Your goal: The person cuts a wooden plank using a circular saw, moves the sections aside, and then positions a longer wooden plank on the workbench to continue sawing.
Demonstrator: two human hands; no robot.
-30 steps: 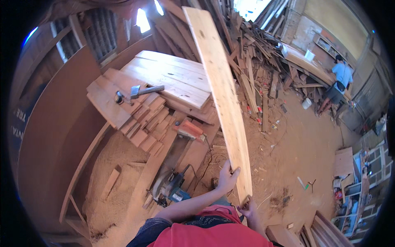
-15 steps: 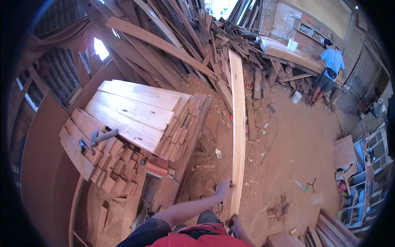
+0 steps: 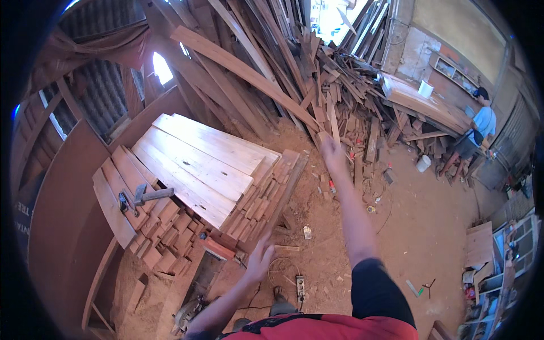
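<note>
My left hand (image 3: pixel 259 259) is low, close to the near right edge of the stacked boards, with its fingers apart and nothing in them. My right hand (image 3: pixel 331 152) is stretched far forward, fingers curled, in front of the lower end of a long brown plank (image 3: pixel 243 73) that slants against the wood pile. What the right hand holds, if anything, is hidden. A pile of pale planed boards (image 3: pixel 192 164) lies left of me. On the shorter pieces beside it rest a hammer (image 3: pixel 153 194) and a small dark tool (image 3: pixel 123 202). An orange-red tool (image 3: pixel 218 248) is by the stack's near edge.
A power strip (image 3: pixel 300 288) and cord lie by my feet. Scrap wood (image 3: pixel 354 85) is heaped at the back. A person in a blue shirt (image 3: pixel 484 122) works at a board-laden bench (image 3: pixel 430 107), far right. Shelving frames (image 3: pixel 518 249) stand along the right.
The long pale plank that both hands held is out of clear sight. My right hand has gone far forward; my left has come back leftward and opened. The view has shifted.
</note>
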